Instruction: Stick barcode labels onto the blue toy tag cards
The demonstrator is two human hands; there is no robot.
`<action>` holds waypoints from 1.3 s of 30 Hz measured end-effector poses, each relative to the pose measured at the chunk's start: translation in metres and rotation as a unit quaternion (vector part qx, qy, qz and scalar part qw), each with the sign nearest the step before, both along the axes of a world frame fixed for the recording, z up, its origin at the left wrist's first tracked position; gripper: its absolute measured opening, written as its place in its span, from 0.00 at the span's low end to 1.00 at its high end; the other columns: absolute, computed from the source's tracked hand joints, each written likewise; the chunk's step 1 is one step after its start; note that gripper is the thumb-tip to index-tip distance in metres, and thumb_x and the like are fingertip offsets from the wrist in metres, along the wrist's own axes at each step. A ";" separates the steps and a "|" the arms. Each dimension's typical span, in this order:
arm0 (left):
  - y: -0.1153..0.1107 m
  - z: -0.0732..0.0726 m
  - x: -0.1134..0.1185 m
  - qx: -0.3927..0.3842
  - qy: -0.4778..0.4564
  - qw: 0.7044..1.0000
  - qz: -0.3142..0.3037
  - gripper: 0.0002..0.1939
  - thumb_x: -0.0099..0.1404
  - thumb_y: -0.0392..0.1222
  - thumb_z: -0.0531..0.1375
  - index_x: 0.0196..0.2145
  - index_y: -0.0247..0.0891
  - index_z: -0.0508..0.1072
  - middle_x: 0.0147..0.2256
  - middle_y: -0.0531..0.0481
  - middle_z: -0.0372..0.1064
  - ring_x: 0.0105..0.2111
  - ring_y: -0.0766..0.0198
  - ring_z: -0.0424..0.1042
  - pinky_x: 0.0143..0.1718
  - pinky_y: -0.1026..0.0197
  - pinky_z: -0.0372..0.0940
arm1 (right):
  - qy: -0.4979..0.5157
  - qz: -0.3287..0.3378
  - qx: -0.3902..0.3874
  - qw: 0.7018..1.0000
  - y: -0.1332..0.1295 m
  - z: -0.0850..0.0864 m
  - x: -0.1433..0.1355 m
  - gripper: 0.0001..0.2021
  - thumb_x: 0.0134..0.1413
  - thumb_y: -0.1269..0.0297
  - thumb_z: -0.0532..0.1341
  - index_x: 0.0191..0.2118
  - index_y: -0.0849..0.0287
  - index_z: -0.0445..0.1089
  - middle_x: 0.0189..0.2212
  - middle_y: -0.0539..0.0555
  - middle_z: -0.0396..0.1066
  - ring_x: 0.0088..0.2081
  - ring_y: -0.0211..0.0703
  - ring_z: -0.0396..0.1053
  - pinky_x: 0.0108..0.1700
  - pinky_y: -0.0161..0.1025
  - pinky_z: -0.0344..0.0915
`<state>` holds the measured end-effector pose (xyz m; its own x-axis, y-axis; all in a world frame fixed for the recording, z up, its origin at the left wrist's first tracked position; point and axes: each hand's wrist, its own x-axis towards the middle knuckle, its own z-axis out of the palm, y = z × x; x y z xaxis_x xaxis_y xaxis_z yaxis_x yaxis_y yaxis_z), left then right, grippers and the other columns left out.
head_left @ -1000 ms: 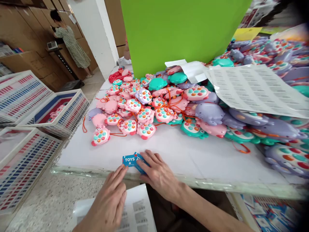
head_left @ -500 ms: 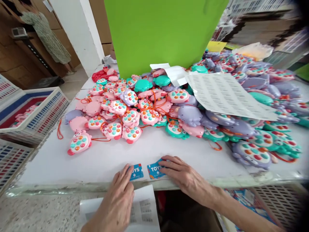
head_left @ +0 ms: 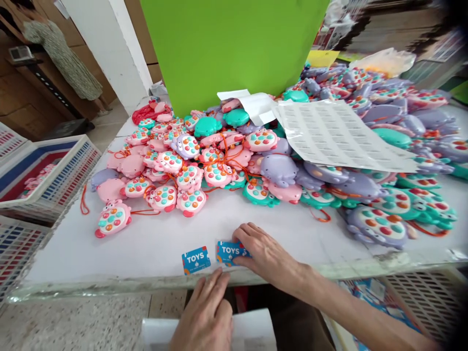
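My right hand (head_left: 265, 256) grips the right end of a blue card (head_left: 224, 251) marked TOYS, with fingers at its upper edge and the thumb below. A second strip of lettering beside the thumb suggests another card under the fingers, partly hidden. To the left, a separate blue TOYS card (head_left: 196, 261) lies flat on the white tabletop (head_left: 146, 253), untouched. My left hand (head_left: 208, 312) is at the table's front edge, just below the cards, fingers stretched forward and nothing visible in them. Beneath it, a white paper sheet (head_left: 256, 324) rests over my lap.
Pink, purple and green animal-shaped toys (head_left: 192, 201) with coloured buttons and orange cords are heaped across the table. A label sheet (head_left: 329, 131) lies on them before a green board (head_left: 234, 48). Plastic baskets (head_left: 69, 175) stand at left; another basket (head_left: 431, 302) is lower right. A person (head_left: 54, 53) stands far left.
My left hand has come off the left card and moved right and down towards the table edge. My right hand has shifted slightly left and up with its card. The view has shifted.
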<state>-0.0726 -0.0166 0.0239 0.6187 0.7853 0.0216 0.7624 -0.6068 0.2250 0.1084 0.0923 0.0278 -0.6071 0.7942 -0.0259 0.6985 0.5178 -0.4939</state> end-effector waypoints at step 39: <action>0.021 0.004 0.008 -0.054 -0.005 0.999 0.010 0.07 0.57 0.28 0.54 0.32 0.33 0.70 0.59 0.32 0.55 0.61 0.44 0.49 0.57 0.43 0.56 | -0.054 0.108 0.173 0.977 -0.022 -0.021 0.038 0.19 0.60 0.71 0.55 0.57 0.58 0.61 0.57 0.58 0.62 0.58 0.56 0.57 0.53 0.55 0.62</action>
<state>-0.0649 0.0039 0.0277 0.6038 0.7951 -0.0578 0.7712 -0.5642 0.2949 0.1468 0.0707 0.0065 -0.7701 0.6202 0.1493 0.5927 0.7822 -0.1921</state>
